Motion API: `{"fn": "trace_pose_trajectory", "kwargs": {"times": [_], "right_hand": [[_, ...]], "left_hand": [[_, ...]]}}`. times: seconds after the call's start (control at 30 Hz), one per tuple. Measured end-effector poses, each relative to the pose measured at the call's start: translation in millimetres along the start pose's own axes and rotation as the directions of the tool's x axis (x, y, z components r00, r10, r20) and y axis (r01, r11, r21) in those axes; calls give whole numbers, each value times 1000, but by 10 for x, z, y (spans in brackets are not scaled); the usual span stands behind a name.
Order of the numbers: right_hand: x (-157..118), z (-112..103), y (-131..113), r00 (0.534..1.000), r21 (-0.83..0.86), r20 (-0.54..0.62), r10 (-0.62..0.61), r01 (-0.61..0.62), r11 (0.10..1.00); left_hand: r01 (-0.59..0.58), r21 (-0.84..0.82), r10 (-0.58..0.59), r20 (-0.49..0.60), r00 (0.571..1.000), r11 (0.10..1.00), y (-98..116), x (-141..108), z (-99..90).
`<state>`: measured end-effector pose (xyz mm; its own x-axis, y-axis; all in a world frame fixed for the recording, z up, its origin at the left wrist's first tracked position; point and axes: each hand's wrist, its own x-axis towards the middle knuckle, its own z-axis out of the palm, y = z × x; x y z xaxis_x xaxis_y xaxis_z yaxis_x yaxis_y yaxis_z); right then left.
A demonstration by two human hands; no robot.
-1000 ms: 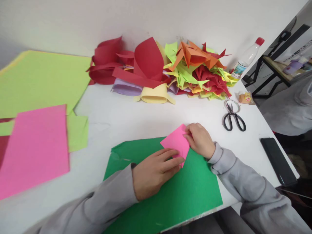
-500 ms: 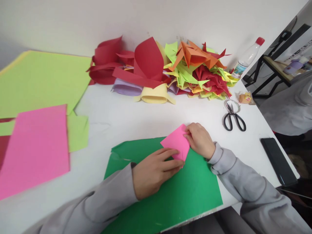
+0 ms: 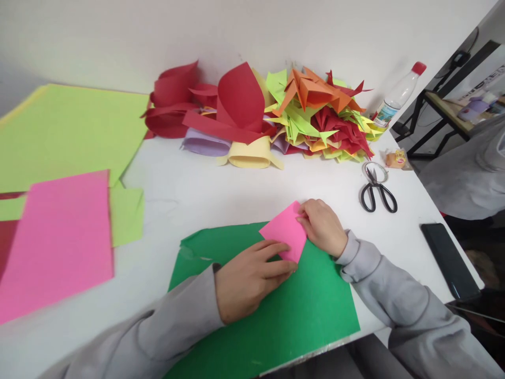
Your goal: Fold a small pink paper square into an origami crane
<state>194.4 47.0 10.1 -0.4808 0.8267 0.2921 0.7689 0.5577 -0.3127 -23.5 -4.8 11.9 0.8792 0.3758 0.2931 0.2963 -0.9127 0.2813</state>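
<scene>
A small folded sheet of pink paper point(image 3: 283, 230) lies tilted, like a diamond, on a green sheet point(image 3: 311, 305) at the front of the white table. My right hand point(image 3: 322, 226) pinches its right-hand edge between thumb and fingers. From the left, my left hand point(image 3: 252, 279) reaches over it with fingers stretched and apart. Its fingertips press on the lower part of the pink paper, and its thumb is hidden.
Large pink paper point(image 3: 67, 242) and light green sheets point(image 3: 79, 131) lie at left. Folded paper pieces point(image 3: 307, 116) are heaped along the wall. Black-handled scissors point(image 3: 376, 192), a bottle point(image 3: 396, 97), a small wrapped packet point(image 3: 395, 158) and a black phone point(image 3: 450, 260) stand or lie at right.
Both hands stay almost where they were on the pink paper. Its lower corner by my left fingertips looks slightly shifted. The camera view has moved a little.
</scene>
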Motion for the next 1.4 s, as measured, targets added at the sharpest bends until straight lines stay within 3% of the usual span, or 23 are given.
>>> {"fn": "trace_pose_trajectory", "kwargs": {"times": [0.47, 1.07, 1.4], "right_hand": [[14, -2, 7, 1000, 67, 7, 14, -14, 998], [19, 4, -28, 999, 35, 6, 32, -32, 999], [17, 2, -16, 999, 24, 29, 33, -34, 999]], "left_hand": [[-8, -76, 5, -38, 999, 997, 16, 17, -5], [15, -82, -16, -9, 1000, 997, -15, -3, 14], [7, -96, -12, -50, 999, 995, -42, 13, 7]]}}
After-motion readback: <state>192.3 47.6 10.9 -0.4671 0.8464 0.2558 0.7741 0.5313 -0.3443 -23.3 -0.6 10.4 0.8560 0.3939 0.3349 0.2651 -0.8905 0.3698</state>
